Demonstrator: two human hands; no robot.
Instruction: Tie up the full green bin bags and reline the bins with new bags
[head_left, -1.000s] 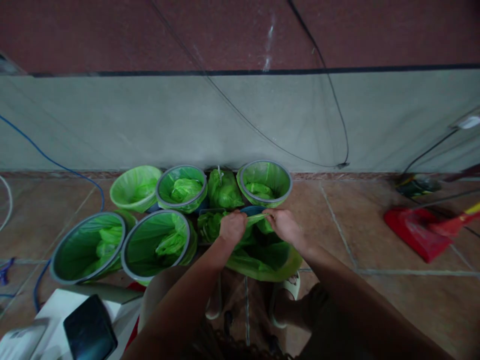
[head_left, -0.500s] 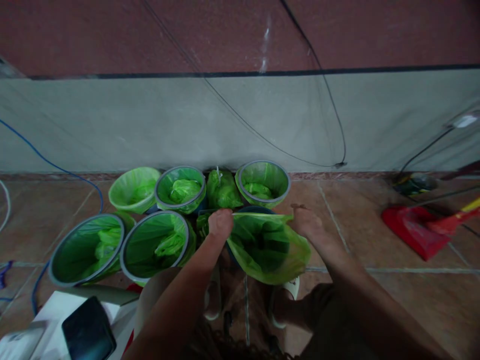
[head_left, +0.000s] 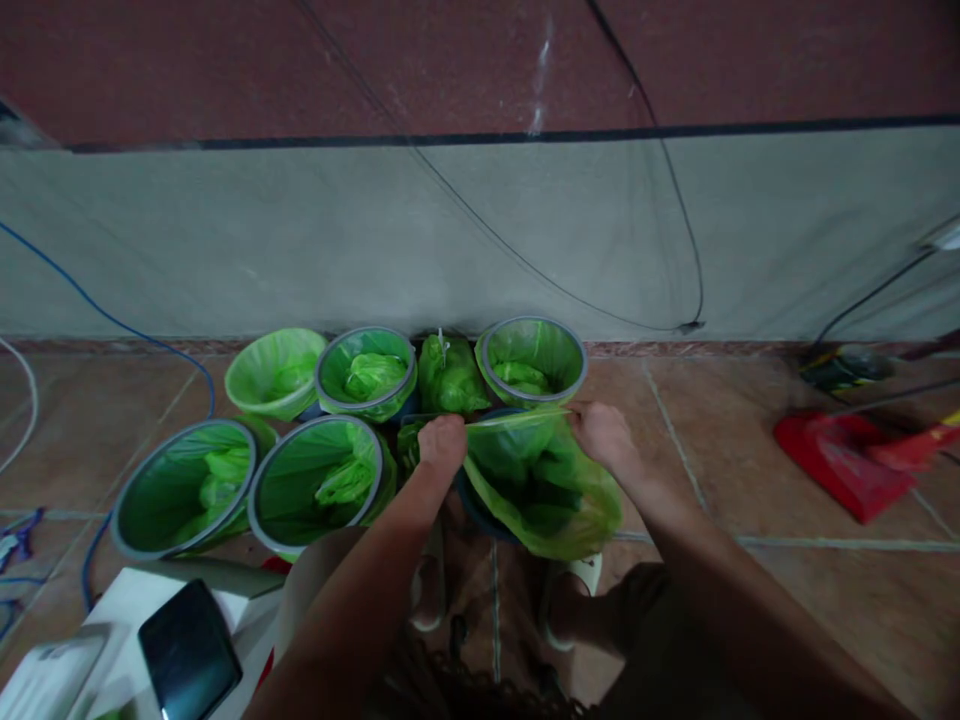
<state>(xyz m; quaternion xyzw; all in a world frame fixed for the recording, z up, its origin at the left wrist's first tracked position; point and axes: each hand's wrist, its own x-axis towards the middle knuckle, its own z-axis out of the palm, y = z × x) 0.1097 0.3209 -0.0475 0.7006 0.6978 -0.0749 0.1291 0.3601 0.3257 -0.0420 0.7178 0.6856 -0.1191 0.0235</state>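
Note:
A translucent green bin bag (head_left: 592, 505) hangs with its mouth wide, over and partly around a dark bin (head_left: 480, 508) between my feet. My left hand (head_left: 442, 443) is closed on the bag's far-left rim. On the right, my right hand (head_left: 602, 432) pinches the far-right rim, so the edge is drawn taut between the two. Just beyond stand a lined bin with a grey ring (head_left: 532, 330) and a full-looking, tied green bag (head_left: 450, 375). The lower part of the bin is hidden behind the bag.
Several other green-lined bins, such as a near one (head_left: 184, 490), stand to the left. A phone (head_left: 189, 650) lies on a white box (head_left: 124, 590). At right is a red dustpan (head_left: 847, 465). A blue cable (head_left: 112, 320) runs across the left floor; a wall (head_left: 337, 240) closes the back.
The stretched rim of the bag now slants up towards the right, with my right hand slightly higher. The bag's mouth has shifted, showing more of the bin's left side. The view has moved slightly.

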